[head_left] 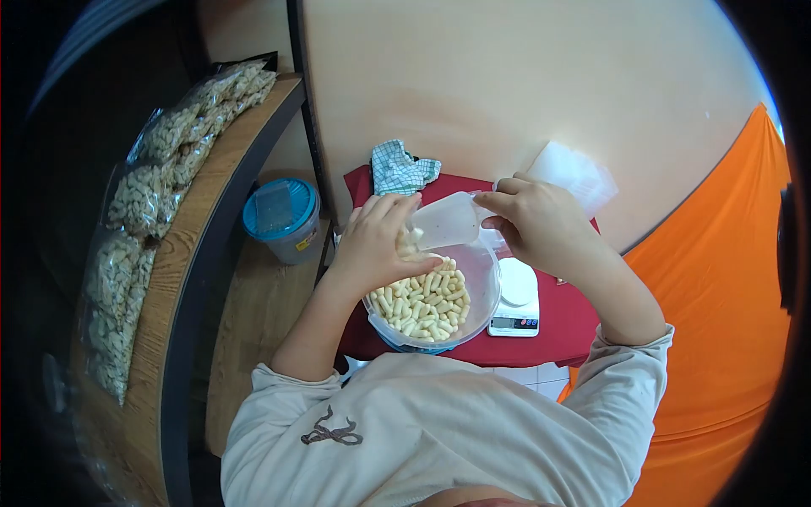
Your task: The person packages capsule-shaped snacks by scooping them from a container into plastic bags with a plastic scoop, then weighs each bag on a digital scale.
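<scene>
My right hand (536, 221) grips one end of a translucent plastic container (445, 221), which lies tilted above a bowl, its other end toward my left hand. My left hand (376, 243) curves around the mouth of this container, thumb below and fingers above. Several pale pieces (410, 242) show between its thumb and fingers; what else it holds is hidden. Beneath both hands stands a wide clear plastic bowl (485, 291), partly filled with pale, finger-shaped snack pieces (420, 306).
A white kitchen scale (517, 296) sits right of the bowl on a red cloth (564, 328). Behind are a checkered cloth (402, 167) and clear plastic bags (574, 176). Filled snack bags (152, 198) line a wooden shelf (198, 186) at left, near a blue-lidded tub (296, 245). Orange fabric (718, 279) hangs right.
</scene>
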Motion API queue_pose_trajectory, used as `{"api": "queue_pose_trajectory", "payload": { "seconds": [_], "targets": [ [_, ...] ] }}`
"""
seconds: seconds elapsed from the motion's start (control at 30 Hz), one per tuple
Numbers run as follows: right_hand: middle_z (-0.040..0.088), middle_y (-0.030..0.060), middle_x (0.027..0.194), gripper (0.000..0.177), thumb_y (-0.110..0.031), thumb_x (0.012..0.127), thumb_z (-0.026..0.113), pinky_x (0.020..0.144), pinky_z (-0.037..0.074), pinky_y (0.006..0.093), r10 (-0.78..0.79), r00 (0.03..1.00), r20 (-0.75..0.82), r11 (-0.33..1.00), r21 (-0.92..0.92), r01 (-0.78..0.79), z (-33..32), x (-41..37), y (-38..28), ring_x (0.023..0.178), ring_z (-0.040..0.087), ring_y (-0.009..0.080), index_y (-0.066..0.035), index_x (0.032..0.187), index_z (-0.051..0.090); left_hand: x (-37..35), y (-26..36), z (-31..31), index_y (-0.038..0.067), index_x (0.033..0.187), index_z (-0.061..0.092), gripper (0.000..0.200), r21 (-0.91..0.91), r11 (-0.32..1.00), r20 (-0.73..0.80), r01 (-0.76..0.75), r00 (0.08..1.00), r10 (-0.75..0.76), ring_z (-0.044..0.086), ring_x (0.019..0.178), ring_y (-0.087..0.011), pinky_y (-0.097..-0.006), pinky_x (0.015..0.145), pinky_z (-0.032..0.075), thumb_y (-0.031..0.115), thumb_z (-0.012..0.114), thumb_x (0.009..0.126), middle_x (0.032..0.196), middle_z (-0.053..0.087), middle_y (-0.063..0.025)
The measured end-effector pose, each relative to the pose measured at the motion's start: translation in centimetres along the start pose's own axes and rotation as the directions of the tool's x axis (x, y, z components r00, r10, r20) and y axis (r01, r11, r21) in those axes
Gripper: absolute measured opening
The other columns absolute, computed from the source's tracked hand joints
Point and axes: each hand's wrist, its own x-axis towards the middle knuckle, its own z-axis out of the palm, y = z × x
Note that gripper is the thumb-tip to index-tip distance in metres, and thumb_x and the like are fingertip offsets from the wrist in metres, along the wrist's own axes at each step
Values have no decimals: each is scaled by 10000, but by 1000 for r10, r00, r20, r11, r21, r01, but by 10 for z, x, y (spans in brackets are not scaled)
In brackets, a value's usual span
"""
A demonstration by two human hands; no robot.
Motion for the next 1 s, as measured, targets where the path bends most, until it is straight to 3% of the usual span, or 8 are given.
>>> {"api": "queue_pose_trajectory", "payload": {
  "seconds": [0.23,0.37,0.43,0.57,0.63,0.73,0.83,1.0],
  "targets": [
    [618,64,815,169,-163,791,626,629,490,377,255,966,36,965,-71,-252,16,-21,12,787,601,259,-64,927,632,-9,-33,-3,21,1196,537,613,-168,983,-148,72,984,-98,581,848,-200,-303,732,480,201,760,654,1019,580,-104],
    [641,54,813,227,-287,818,603,719,463,403,26,918,395,999,-49,-8,82,-29,21,868,598,252,-78,899,637,-9,-25,-21,-62,1185,506,598,-913,385,-143,135,777,-613,547,788,-206,-327,775,466,331,637,754,969,560,-104],
    [624,81,937,256,-307,802,628,811,426,406,4,845,534,1000,-12,2,104,-29,19,965,561,247,-85,930,640,-15,-19,-23,-79,1191,485,785,-954,278,-212,-113,910,-356,539,807,-225,-372,831,437,544,578,724,943,553,-118],
    [523,126,1103,402,-311,762,677,846,398,437,-192,977,94,981,-6,193,121,-42,22,1024,522,253,-61,1068,600,-11,34,-24,-84,1181,483,919,-961,193,-237,-200,952,-192,520,893,-289,-447,917,381,699,514,703,937,552,-133],
    [473,115,1220,542,-295,801,671,953,361,428,-221,975,-33,652,739,173,92,-37,22,1185,431,260,-42,1243,485,-7,52,-18,-87,1174,486,976,-904,354,-249,-239,968,17,495,1009,-316,-468,962,354,763,474,696,949,554,-139],
    [536,119,1132,416,-234,835,657,889,425,356,-140,970,-200,-66,979,193,72,-55,14,1097,509,201,-5,1153,518,11,70,13,-102,1144,511,1016,-898,334,-232,-287,953,195,456,1103,-316,-454,989,323,786,500,652,1022,536,-167],
    [569,76,1107,351,-149,856,640,849,450,289,-95,979,-180,-377,917,132,60,-81,13,1014,542,123,-1,1150,517,10,102,44,-82,1185,492,1029,-947,248,-161,-205,969,185,450,1109,-293,-425,985,315,749,601,587,1190,444,-175],
    [656,39,816,105,-51,830,649,687,487,215,315,946,-69,-130,985,116,59,-113,45,764,598,77,34,891,645,11,132,79,44,1429,87,1228,-963,251,78,94,994,-73,274,1273,-256,-405,1035,230,589,751,551,1399,240,-143]
  ]
}}
